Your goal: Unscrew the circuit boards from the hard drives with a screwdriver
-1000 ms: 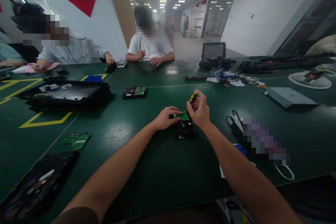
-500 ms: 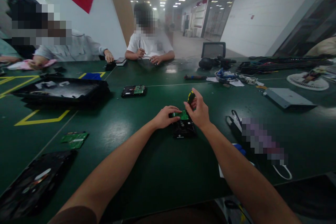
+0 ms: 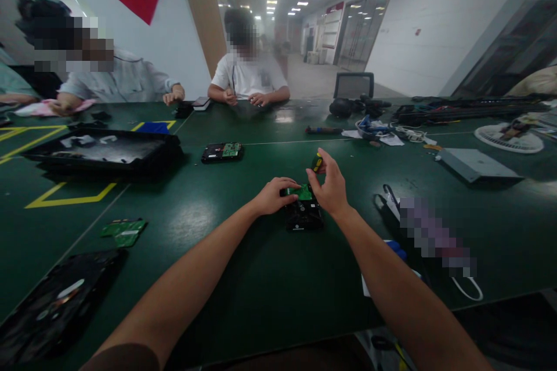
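Observation:
A black hard drive (image 3: 303, 218) with a green circuit board (image 3: 304, 192) on its far half lies on the table in front of me. My left hand (image 3: 277, 194) grips its left side, fingers along the far edge and thumb over the board. Between thumb and fingers, my right hand (image 3: 329, 182) holds a screwdriver (image 3: 317, 162) by its black and yellow handle, close to upright above the board's right side. The right fingers hide its shaft and tip.
A second hard drive (image 3: 222, 152) lies farther off, near a large black tray (image 3: 100, 153). At left are a loose circuit board (image 3: 125, 232) and a black casing (image 3: 58, 301). A grey metal box (image 3: 477, 164) sits right. Two people sit across the green table (image 3: 209, 278).
My right hand and the screwdriver have shifted only slightly, the handle turning a little. My left hand stays on the drive. Across the table, one person's hand has drawn slightly left.

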Tool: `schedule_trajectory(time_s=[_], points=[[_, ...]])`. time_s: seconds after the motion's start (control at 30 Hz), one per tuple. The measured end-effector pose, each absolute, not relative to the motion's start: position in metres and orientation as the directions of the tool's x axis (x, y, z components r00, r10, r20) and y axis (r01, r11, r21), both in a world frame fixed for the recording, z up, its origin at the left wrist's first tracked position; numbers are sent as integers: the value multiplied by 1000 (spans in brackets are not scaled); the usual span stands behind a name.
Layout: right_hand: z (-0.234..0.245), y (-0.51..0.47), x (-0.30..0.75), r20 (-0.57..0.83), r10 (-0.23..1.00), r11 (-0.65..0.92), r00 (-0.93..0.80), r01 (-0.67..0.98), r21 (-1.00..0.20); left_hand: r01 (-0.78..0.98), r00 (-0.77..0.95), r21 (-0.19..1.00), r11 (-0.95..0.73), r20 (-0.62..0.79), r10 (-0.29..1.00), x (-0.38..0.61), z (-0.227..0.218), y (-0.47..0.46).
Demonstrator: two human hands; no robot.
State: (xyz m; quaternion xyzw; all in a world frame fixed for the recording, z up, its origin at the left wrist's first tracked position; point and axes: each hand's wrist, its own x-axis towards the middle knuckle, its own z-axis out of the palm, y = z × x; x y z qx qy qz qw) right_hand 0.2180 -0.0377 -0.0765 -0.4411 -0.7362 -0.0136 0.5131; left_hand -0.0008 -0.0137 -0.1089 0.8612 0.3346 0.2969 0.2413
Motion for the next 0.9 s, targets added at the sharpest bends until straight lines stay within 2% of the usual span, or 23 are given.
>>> schedule_trajectory(time_s=[0.43,0.67,0.9], points=[[-76,-36,218,798,599,631,-63,651,-423,441,574,645,-624,332,749,1,-116,-11],[-74,-37,219,759,648,609,-61,639,-469,408,570,676,-613,336,750,1,-116,-12],[-68,-39,221,756,653,569,-50,691,-445,421,583,681,-599,302,754,1,-115,-10]])
